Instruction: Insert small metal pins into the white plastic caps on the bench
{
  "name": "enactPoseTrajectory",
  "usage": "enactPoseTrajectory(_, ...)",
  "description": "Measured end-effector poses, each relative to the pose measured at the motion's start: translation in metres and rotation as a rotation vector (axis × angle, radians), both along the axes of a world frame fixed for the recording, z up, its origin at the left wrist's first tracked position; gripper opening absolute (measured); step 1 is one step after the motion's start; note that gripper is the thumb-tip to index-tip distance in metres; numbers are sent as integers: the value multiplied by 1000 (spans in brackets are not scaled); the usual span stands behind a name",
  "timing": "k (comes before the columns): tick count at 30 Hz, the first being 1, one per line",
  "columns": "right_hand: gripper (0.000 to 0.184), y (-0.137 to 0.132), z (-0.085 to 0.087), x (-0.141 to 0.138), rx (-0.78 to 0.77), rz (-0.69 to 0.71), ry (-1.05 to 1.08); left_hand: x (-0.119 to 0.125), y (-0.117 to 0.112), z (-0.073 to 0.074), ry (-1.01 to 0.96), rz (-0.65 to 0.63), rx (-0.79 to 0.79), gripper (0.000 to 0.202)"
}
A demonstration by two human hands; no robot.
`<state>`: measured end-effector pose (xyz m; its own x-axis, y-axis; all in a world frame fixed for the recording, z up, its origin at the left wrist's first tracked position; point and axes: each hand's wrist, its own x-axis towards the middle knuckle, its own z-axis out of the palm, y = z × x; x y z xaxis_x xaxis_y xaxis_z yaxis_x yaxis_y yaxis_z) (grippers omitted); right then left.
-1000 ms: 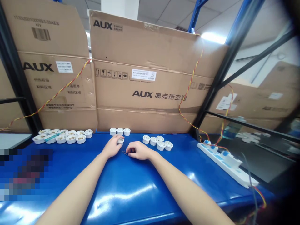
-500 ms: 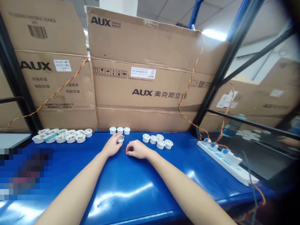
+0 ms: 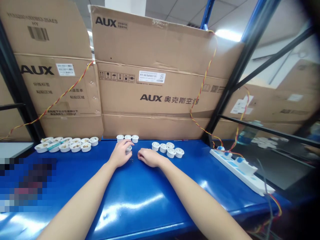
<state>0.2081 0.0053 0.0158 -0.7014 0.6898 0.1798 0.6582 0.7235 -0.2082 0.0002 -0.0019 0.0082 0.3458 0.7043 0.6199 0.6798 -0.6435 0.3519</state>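
My left hand [image 3: 121, 154] is curled around a small round white plastic cup-like piece [image 3: 128, 148] on the blue tabletop, its thumb and fingers at the sides. To the right, my right hand [image 3: 149, 157] rests low over the table, apart from that piece. Its fingers are bent together, and whatever they might hold is hidden. Between the two hands lie tiny thin metal bits [image 3: 131, 160], too small to name. Three similar white cups [image 3: 127, 137] stand in a row behind my left hand. Several more [image 3: 171, 152] are grouped right of my right hand.
At the left stand rows of white cups [image 3: 75, 147] with brownish contents. A white power strip [image 3: 240, 170] runs along the right edge beside a black frame post [image 3: 220, 90]. Cardboard sheets [image 3: 155, 123] wall off the back. A blurred patch covers the left front.
My right hand has shifted slightly right, away from the tiny metal bits and from my left hand. The left hand stays around the same white cup-like piece.
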Motion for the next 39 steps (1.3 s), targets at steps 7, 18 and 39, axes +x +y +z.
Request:
enactPoseTrajectory(7, 20, 2, 1, -5, -197, -37, 361, 10, -10, 11, 194, -125, 14, 21)
enactPoseTrajectory(18, 27, 5, -1, -9, -652, -88, 712, 7, -2, 5, 171, -29, 40, 26)
enactPoseTrajectory(39, 24, 4, -3, -16, -221, -239, 617, -12, 17, -17, 5, 253, -263, 38)
